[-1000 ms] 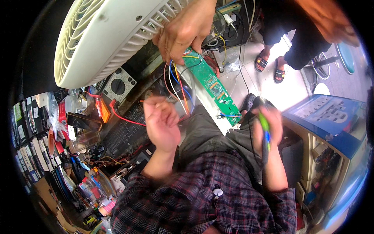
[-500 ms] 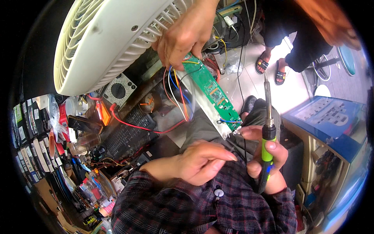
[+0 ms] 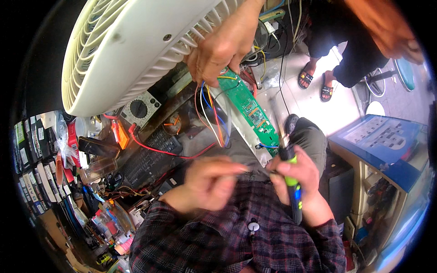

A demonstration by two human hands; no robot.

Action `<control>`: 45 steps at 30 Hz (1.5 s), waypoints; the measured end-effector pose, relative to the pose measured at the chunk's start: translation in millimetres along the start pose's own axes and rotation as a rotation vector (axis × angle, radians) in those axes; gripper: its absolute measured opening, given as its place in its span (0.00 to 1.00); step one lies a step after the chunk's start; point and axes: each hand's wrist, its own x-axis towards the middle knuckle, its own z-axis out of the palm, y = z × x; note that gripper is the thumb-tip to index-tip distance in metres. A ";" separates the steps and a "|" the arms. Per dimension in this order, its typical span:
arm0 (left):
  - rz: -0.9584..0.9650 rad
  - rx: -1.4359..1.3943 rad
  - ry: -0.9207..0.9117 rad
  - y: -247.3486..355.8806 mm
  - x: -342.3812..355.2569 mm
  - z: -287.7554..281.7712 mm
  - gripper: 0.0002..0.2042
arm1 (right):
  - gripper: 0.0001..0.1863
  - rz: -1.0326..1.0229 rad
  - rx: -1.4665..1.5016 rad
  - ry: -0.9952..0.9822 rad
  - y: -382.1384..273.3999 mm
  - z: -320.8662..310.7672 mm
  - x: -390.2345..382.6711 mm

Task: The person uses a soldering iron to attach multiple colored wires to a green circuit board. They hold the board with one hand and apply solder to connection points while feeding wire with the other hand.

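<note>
My right hand point(image 3: 304, 175) is closed around a soldering iron point(image 3: 296, 210) with a green and black handle. The iron points up and away, its metal end blurred beside a long green circuit board point(image 3: 248, 109). That board lies along a white plastic housing point(image 3: 241, 132). My left hand point(image 3: 207, 184) is smeared by motion, thumb and forefinger close together, left of the right hand; anything pinched there cannot be made out. Another person's hand point(image 3: 223, 50) grips the board's far end below a white fan point(image 3: 136, 54). Coloured wires point(image 3: 211, 116) hang from that end.
A multimeter point(image 3: 140, 108) with a red lead lies at the left, near a dark keyboard point(image 3: 152, 154). Boxes and small parts crowd the far left. A blue-topped cabinet point(image 3: 378, 145) stands at the right. Someone in sandals stands on the tiled floor point(image 3: 318, 109) beyond.
My right hand and the soldering iron have moved left, closer to the board's near end. My left hand has drawn left and slightly up. The fan and board have shifted slightly.
</note>
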 end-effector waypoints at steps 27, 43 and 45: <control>-0.468 0.028 0.239 -11.2 62.7 -44.8 0.04 | 0.37 0.181 -0.297 0.181 7.5 36.7 13.8; -0.415 0.092 0.204 -8.4 87.9 -44.4 0.08 | 0.36 0.117 -0.356 0.160 3.3 31.7 6.9; -0.376 0.098 0.228 -4.4 89.8 -35.1 0.09 | 0.37 0.102 -0.340 0.170 5.9 32.8 5.7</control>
